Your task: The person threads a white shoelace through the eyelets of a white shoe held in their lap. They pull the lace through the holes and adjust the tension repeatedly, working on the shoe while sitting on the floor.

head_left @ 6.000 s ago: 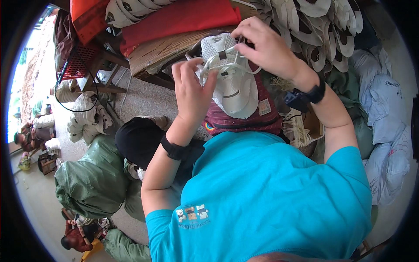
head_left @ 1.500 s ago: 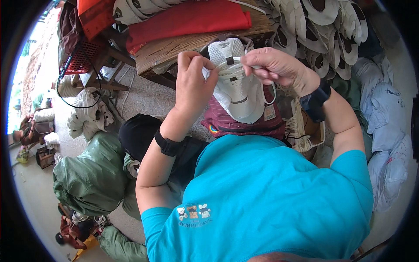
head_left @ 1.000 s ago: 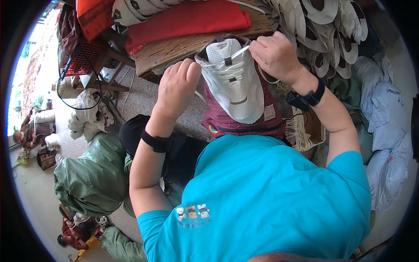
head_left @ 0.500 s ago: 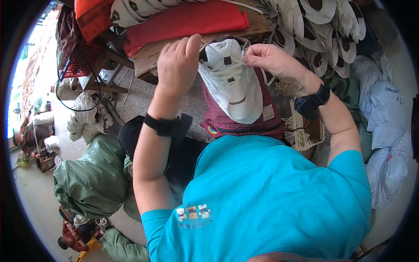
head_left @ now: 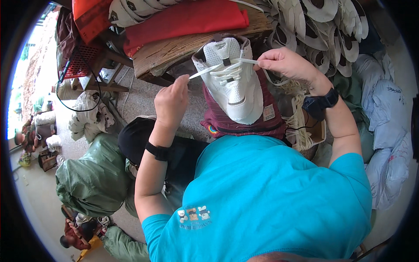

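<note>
A white sneaker [head_left: 238,94] rests toe toward me on a maroon striped cloth [head_left: 214,114] over my lap. Its white shoelace [head_left: 205,73] runs through the eyelets, and both free ends are pulled out sideways near the tongue. My left hand [head_left: 171,101], closed, pinches one lace end to the left of the shoe. To the right of the shoe, my right hand [head_left: 286,65] pinches the other end, with a length of lace hanging below its fingers. Neither hand touches the shoe's body.
Beyond the shoe stands a wooden bench [head_left: 161,61] bearing red cloth [head_left: 187,22] and white shoe parts. Stacked shoe uppers [head_left: 318,32] fill the far right. A box of loose laces [head_left: 302,131] sits by my right forearm. A green sack [head_left: 94,179] lies left; people sit beyond.
My left hand has moved down and left, away from the shoe's collar, drawing one lace end out. My right hand has shifted slightly right, and the lace now stretches across the tongue.
</note>
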The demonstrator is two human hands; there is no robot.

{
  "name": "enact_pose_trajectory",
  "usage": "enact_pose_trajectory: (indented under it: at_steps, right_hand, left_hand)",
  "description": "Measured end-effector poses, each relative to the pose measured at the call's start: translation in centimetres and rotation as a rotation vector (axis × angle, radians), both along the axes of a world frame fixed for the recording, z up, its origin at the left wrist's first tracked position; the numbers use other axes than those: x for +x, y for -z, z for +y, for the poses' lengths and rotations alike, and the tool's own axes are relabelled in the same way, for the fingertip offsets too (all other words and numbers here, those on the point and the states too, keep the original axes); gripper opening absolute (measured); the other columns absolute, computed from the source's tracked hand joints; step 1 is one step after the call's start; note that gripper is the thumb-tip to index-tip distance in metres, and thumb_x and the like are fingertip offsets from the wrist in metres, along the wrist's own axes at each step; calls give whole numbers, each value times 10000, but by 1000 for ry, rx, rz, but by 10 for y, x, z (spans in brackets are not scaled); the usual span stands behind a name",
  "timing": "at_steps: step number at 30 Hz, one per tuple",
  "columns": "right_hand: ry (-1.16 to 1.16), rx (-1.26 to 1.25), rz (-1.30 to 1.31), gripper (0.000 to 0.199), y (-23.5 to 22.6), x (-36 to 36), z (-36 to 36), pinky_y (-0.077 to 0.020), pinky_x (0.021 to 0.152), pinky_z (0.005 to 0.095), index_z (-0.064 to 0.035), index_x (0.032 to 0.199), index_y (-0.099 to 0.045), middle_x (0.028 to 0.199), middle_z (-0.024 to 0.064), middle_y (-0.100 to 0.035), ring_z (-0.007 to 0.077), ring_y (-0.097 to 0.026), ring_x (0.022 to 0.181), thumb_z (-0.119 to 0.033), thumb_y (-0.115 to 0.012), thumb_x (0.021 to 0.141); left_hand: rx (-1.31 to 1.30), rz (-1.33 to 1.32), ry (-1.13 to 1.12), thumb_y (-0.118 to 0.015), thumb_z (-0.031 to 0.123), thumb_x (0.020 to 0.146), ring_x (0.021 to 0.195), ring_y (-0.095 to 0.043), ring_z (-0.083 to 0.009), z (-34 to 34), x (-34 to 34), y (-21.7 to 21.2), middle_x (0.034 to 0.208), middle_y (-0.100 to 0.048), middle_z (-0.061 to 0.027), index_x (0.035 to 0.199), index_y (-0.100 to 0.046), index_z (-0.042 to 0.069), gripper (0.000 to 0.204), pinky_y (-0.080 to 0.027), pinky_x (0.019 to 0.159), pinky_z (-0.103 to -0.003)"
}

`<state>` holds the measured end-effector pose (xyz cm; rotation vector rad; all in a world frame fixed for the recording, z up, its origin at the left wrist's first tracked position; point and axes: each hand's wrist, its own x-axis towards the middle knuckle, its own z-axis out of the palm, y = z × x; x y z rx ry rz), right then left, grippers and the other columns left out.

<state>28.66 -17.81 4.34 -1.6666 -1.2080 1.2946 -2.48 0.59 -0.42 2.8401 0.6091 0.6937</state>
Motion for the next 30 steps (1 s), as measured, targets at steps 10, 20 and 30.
enact_pose_trajectory:
  at_steps: [10, 20, 30]
  right_hand:
    - [239, 137, 10, 214, -15, -28, 8, -379, 553, 172, -59, 1051, -662, 711, -69, -558, -9, -452, 606, -231, -536, 1034]
    - [41, 348, -932, 220, -22, -56, 42, -510, 659, 439, -78, 1021, -658, 769, 164, -663, 366, -666, 762, -266, -551, 980]
    - [236, 112, 142, 179, -26, 4, 0, -334, 595, 175, -31, 972, -676, 741, -75, -536, 10, -412, 633, -180, -577, 985]
  left_hand:
    - [-1181, -762, 47, -494, 95, 1046, 925, -711, -206, -14, 38, -32, 1063, -709, -166, 1143, -582, -49, 195, -577, 849, -305]
    - [-1966, -1028, 445, -432, 23, 989, 814, -621, -175, 24, 59, -49, 918, -642, -109, 1251, -473, -29, 271, -535, 869, -351]
    - [-2044, -1074, 361, -480, 67, 1010, 616, -375, -89, 28, 18, -15, 708, -464, -6, 1114, -522, 38, 116, -339, 608, -246]
